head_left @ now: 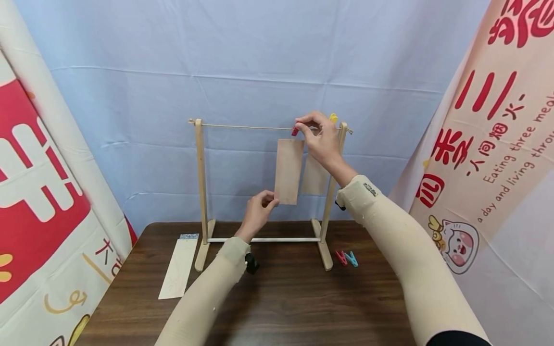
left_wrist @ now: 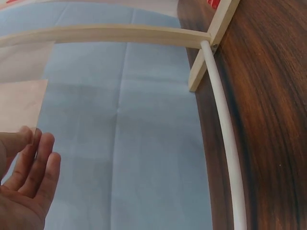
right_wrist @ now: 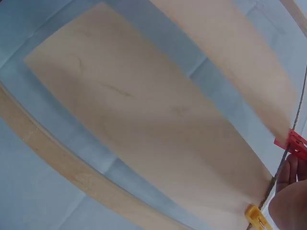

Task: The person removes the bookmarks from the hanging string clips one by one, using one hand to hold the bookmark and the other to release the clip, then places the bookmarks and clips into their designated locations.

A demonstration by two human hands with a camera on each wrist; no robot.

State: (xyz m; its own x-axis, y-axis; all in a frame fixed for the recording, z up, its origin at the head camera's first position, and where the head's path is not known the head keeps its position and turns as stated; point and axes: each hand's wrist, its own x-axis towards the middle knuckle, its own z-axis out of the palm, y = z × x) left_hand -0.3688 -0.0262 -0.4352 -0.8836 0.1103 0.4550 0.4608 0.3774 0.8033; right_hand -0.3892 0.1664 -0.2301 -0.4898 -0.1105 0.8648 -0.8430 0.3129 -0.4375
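Note:
A thin pale wooden sheet [head_left: 287,173] hangs upright at the rope [head_left: 246,127] of a wooden stand. My left hand [head_left: 258,211] pinches its lower left corner between thumb and fingers, seen also in the left wrist view. Up at the rope, my right hand [head_left: 321,137] pinches a red clothespin [right_wrist: 297,143], which sits over the sheet's upper corner in the right wrist view. Just to the right hangs a second wooden sheet [right_wrist: 144,110], partly behind my right hand in the head view. A yellow clothespin [right_wrist: 256,218] clips that one to the rope.
Two clothespins, one pink-red [head_left: 341,258] and one light blue [head_left: 351,259], lie on the dark table [head_left: 285,307] right of the stand. To its left lies a pale flat sheet [head_left: 178,269] with a patterned blue end. A white bar [head_left: 285,240] joins the stand's feet.

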